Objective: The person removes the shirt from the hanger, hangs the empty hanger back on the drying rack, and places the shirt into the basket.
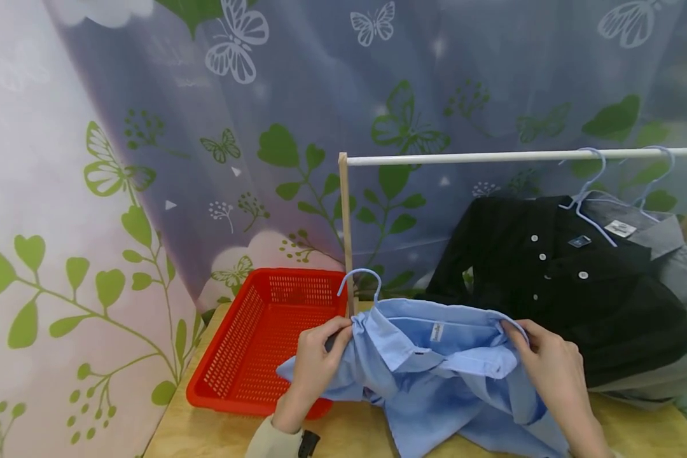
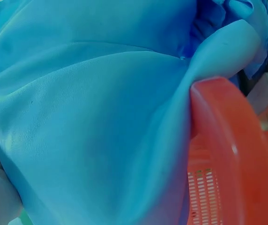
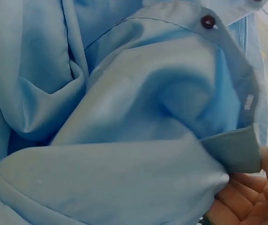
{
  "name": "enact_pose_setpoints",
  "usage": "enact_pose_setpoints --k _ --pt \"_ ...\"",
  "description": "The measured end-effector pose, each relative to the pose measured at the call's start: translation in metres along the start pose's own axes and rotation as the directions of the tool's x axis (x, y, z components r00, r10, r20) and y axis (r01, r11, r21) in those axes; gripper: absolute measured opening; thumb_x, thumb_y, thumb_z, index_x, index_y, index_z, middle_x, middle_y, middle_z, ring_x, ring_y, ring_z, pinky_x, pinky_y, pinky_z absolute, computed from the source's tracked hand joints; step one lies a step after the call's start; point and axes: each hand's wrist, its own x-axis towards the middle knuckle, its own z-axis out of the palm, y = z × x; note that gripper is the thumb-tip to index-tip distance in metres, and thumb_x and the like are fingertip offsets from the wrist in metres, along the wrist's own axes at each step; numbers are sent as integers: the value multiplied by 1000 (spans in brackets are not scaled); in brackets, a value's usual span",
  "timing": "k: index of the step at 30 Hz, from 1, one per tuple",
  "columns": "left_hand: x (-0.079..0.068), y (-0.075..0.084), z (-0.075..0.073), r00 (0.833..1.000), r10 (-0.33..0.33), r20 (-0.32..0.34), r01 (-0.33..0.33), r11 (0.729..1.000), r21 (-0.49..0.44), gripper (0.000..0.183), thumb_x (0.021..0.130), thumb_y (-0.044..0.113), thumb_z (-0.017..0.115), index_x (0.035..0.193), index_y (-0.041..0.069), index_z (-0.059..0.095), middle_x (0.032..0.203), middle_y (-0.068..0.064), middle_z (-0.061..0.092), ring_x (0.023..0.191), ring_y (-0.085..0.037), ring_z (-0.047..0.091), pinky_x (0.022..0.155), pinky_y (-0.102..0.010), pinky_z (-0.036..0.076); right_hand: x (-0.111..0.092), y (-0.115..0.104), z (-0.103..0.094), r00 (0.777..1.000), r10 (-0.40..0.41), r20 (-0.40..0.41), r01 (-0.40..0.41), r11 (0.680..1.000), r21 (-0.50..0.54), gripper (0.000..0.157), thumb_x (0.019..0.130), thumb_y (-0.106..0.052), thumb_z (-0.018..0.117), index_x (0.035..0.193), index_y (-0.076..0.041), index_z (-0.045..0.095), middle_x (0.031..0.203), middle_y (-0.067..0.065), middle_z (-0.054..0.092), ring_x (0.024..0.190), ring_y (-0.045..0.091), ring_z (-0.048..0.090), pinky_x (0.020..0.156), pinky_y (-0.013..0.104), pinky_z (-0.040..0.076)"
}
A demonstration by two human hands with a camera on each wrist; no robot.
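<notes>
- My left hand (image 1: 315, 366) grips the left shoulder of the light blue shirt (image 1: 435, 375), fingers curled round the cloth just below the hook of the blue hanger (image 1: 359, 280).
- My right hand (image 1: 552, 369) pinches the shirt's right shoulder, thumb and fingers closed on the fabric at the hanger's end.
- The shirt hangs between my two hands, collar up, its lower part crumpled on the wooden table (image 1: 217, 432) in front of me.
- In the right wrist view, the shirt (image 3: 124, 140) fills the frame, with a dark button (image 3: 208, 21) on its collar and my fingers (image 3: 239, 197) under a fold.
- The red basket (image 1: 263, 331) sits on the table to the left, just beside my left hand; the left wrist view shows its rim (image 2: 227, 122) touching the shirt (image 2: 87, 117).
- Behind, a black shirt (image 1: 555, 280) and a grey shirt (image 1: 672, 254) hang from the white rail (image 1: 492, 156).
</notes>
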Motion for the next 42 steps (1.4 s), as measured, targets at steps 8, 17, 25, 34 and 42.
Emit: enact_pose_setpoints --k 8,17,25,34,42 --pt "1 3 0 1000 12 -10 -12 1000 -3 6 93 1 71 94 4 75 92 -5 76 85 -16 74 84 -21 57 -2 -4 6 999 -28 -34 28 1000 -10 26 98 -30 68 108 -7 75 52 -6 40 46 14 36 46 31 26" --pt "0 2 1 1000 12 3 -11 1000 -27 6 93 0 70 95 2 76 93 -7 77 87 -18 75 84 -21 57 -2 3 7 997 -51 -57 52 999 16 15 99 -14 65 106 -4 73 60 6 56 50 17 41 48 32 29" --pt "-4 -1 -2 1000 -10 -10 8 994 -112 9 94 -2 68 95 3 75 93 -9 77 86 -21 75 84 -20 56 3 14 0 997 54 55 -62 984 168 25 102 -14 60 115 4 71 85 14 71 67 11 51 53 27 36" --pt "-2 10 -5 999 -33 -23 30 992 -122 12 89 -12 68 92 -2 74 87 -14 75 80 -25 73 84 -16 55 8 31 0 920 105 377 -348 658 667 45 109 -17 44 141 14 48 98 -25 64 84 0 63 72 18 56" --pt "-3 6 1 1000 6 -16 -9 983 -181 16 88 -16 66 91 -1 73 86 -14 74 79 -20 72 83 -17 55 8 41 10 851 -57 521 -486 290 825 38 110 -15 41 98 -23 76 88 -10 66 81 1 61 71 20 52"
